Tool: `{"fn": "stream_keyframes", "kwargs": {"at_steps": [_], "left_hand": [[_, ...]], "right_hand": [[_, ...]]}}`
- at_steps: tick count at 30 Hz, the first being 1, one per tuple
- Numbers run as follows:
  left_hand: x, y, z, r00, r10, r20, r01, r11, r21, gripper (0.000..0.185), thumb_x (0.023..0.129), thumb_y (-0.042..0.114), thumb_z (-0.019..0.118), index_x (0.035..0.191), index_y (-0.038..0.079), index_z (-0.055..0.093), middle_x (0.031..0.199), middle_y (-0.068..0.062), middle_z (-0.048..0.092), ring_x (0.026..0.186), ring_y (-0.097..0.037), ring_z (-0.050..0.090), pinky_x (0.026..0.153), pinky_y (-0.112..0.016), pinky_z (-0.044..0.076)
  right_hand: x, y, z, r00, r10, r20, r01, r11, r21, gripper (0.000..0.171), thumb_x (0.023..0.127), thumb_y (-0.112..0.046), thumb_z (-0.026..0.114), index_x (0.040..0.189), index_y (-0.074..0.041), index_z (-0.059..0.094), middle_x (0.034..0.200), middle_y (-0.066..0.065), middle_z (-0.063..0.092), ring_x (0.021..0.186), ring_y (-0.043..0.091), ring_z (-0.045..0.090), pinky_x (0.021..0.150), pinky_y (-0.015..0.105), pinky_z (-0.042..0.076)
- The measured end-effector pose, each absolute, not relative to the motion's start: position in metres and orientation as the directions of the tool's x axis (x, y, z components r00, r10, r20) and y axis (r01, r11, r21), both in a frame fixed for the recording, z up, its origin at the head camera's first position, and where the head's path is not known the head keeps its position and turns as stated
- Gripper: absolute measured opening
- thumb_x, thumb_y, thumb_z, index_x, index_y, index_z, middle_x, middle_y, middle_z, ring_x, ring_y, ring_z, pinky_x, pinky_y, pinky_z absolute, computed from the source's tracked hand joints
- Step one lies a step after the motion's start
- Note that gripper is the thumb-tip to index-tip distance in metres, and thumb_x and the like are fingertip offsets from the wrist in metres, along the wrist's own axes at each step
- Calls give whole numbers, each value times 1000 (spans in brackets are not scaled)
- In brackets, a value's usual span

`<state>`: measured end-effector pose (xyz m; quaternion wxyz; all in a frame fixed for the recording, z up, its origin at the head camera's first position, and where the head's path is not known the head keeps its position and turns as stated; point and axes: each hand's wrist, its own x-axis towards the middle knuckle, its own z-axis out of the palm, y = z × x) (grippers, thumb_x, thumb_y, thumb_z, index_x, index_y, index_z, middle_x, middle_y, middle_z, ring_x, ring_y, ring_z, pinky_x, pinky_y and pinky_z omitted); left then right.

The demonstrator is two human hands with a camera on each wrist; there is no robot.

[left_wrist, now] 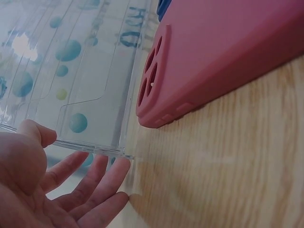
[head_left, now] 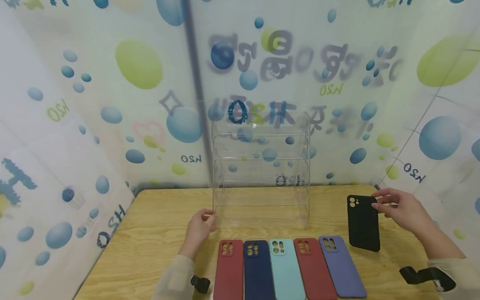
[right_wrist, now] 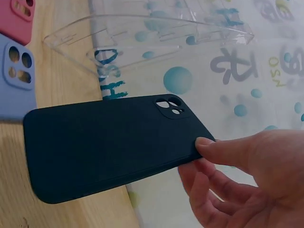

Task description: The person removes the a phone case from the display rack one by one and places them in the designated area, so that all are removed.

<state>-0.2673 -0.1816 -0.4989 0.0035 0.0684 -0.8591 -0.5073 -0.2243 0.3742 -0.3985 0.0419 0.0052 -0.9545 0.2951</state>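
Note:
My right hand [head_left: 379, 206] pinches a black phone case [head_left: 363, 225] by its top corner near the camera cut-out, thumb on top and fingers beneath [right_wrist: 202, 154]. The black case [right_wrist: 109, 142] is tilted, its lower end near the wooden table [head_left: 150, 241]. My left hand [head_left: 205, 223] rests at the front left corner of a clear acrylic tiered rack [head_left: 260, 175]. Its straight fingers [left_wrist: 102, 173] lie against the rack's lower edge [left_wrist: 90, 149], with the thumb [left_wrist: 38, 132] above it. It holds nothing.
Several phone cases lie in a row in front of the rack: dark red [head_left: 228, 271], navy [head_left: 258, 271], light teal [head_left: 286, 271], red [head_left: 314, 268] and lavender [head_left: 342, 266]. Patterned sheet walls close in the table's back and sides.

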Motion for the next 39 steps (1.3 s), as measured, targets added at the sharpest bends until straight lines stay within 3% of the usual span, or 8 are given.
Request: {"fn": "stream_keyframes", "kwargs": {"at_steps": [15,29,39], "left_hand": [[-268,-182,-496,-988,-139,-64,-123,476,871,31,105,22,58,129,4,64,118,-22,69,83,-24,76,61,-28,51],[-267,-179,-496,-988,-129,-79,-132,483,866,30,106,21,56,130,5,64,119,-22,69,83,-22,75,58,-28,49],[-265,-180,-493,-989,-131,-71,-125,472,873,30,106,21,56,129,3,64,117,-22,68,86,-27,76,59,-28,50]], "right_hand": [[-226,395,-426,-985,-100,-141,21,740,-672,41,99,-17,69,128,10,60,104,16,74,83,19,72,70,37,60],[-226,399,-470,-978,-113,-176,39,730,-683,36,97,-12,70,126,9,64,104,17,73,83,19,70,68,36,59],[-223,391,-489,-983,-154,-102,-59,784,-617,27,92,-9,74,115,5,70,99,17,76,86,19,69,65,27,54]]}}
